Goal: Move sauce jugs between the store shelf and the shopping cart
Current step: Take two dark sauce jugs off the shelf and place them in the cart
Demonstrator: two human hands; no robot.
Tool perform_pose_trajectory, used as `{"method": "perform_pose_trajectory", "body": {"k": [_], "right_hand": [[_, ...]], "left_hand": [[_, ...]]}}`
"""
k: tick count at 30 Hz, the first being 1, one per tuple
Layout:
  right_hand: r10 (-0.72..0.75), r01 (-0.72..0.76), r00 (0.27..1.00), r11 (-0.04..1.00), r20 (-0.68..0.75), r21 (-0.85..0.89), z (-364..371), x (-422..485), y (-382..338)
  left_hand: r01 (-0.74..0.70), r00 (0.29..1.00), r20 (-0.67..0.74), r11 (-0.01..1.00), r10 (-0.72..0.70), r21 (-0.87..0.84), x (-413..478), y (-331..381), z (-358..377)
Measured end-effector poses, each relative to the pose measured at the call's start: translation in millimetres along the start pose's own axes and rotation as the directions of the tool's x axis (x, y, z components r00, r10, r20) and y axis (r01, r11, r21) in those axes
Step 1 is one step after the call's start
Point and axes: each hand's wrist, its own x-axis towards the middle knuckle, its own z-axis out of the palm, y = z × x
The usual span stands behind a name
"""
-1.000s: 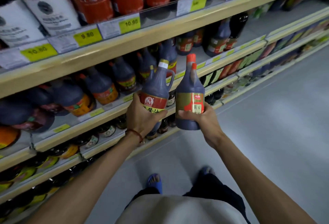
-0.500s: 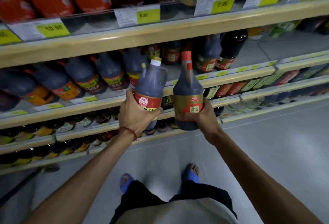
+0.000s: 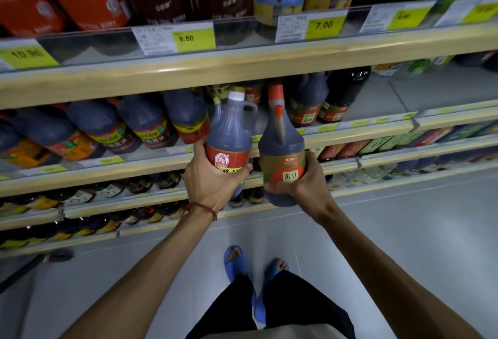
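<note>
Facing a wood-edged store shelf [image 3: 242, 70] above grey floor [image 3: 404, 231], left hand [image 3: 213, 179] grips the white-capped jug [image 3: 229, 134] and right hand [image 3: 310, 185] grips the orange-capped jug [image 3: 280, 144], both upright, side by side before the middle tier, nearer the shelf than 0.5 s ago.

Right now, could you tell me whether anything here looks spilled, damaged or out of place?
Nothing stands out. The dark white-capped plastic sauce jug in the left hand and the dark orange-capped plastic sauce jug in the right hand are both capped and roughly upright, and no spill shows on the grey floor.
</note>
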Motion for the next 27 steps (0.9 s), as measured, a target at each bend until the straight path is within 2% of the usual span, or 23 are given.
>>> {"method": "perform_pose_trajectory", "body": {"k": [9,20,27], "right_hand": [[-0.053,0.053,0.999,0.998,-0.004,-0.020,-8.3,19.0,5.2],[-0.216,0.216,0.976,0.976,0.015,-0.039,-14.4,49.7,15.2],[-0.290,0.289,0.957,0.956,0.004,-0.045,-11.9,68.3,15.4]], "left_hand": [[-0.012,0.994,-0.108,0.997,0.004,-0.073,21.2,14.9,20.4],[-0.144,0.948,-0.308,0.974,0.084,-0.177,46.4,23.9,56.3],[-0.209,0.922,-0.368,0.956,0.122,-0.206,71.9,24.9,69.3]]}}
